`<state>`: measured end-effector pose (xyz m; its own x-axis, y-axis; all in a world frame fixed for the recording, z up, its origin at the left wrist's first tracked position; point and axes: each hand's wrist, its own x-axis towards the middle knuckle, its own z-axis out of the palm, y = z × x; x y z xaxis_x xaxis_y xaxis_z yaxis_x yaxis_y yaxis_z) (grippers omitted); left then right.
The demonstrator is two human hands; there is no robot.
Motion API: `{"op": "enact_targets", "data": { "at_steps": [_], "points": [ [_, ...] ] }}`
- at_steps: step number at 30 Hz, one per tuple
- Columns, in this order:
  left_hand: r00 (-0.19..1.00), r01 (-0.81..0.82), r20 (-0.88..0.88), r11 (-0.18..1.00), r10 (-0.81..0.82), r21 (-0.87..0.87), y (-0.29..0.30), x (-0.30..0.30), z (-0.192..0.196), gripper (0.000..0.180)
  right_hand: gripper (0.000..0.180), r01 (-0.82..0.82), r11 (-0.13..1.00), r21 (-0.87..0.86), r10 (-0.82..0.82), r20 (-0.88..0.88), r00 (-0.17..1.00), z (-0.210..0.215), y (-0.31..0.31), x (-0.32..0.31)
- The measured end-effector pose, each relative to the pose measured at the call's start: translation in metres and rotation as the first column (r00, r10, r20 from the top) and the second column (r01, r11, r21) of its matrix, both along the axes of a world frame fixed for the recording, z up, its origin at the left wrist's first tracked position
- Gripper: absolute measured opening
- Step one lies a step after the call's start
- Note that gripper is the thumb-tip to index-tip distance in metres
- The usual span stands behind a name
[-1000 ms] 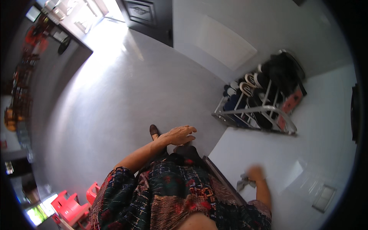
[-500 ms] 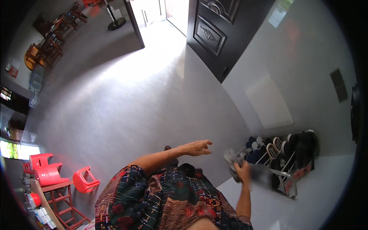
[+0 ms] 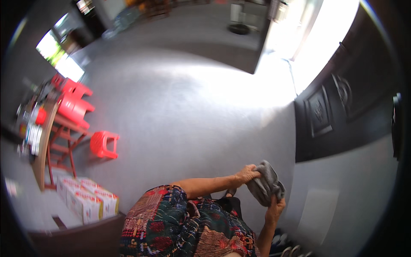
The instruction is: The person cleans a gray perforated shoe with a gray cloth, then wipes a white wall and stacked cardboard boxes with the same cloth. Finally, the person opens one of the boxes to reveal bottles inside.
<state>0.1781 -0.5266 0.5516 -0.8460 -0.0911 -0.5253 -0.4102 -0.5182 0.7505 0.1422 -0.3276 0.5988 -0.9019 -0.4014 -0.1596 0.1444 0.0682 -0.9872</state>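
Note:
A bunched grey cloth [image 3: 266, 182] is stretched between my two hands, in front of my body and to the right. My left hand [image 3: 247, 174] is closed on its left edge. Lower down, my right hand [image 3: 276, 207] grips the cloth's right end from below. Folds hide some of my fingertips. Beneath my right forearm, at the lower edge, part of a shoe rack with several shoes [image 3: 294, 250] shows.
A dark panelled door [image 3: 319, 111] stands at the right beside a bright doorway. To the left are a red stool [image 3: 104, 144], stacked red chairs [image 3: 73, 109], a wooden table [image 3: 45, 150] and white cartons [image 3: 85, 203]. A fan base [image 3: 238, 29] stands at the back.
My view has turned left, so the shoe rack has slid mostly out of the picture. My right hand brought the grey cloth away from the rack, and my left hand has taken hold of it.

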Motion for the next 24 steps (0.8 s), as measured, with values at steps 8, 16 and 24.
{"op": "enact_targets", "data": {
  "at_steps": [8, 16, 24],
  "points": [
    [0.968, -0.215, -0.146, 0.975, 0.204, -0.061, -0.027, 0.01, 0.042, 0.044, 0.04, -0.359, 0.735, 0.575, 0.623, -0.366, 0.691, -0.024, -0.044, -0.082],
    [0.76, -0.611, -0.322, 0.789, 0.564, -0.059, -0.068, 0.08, 0.063, 0.042, 0.039, -0.924, 0.369, 0.102, 0.929, -0.013, 0.369, 0.025, -0.179, -0.053],
    [0.559, -0.828, -0.214, 0.551, 0.801, -0.1, -0.144, 0.244, 0.07, 0.053, 0.009, -0.936, 0.334, -0.111, 0.943, 0.04, 0.332, 0.009, -0.286, 0.052]
  ]
}}
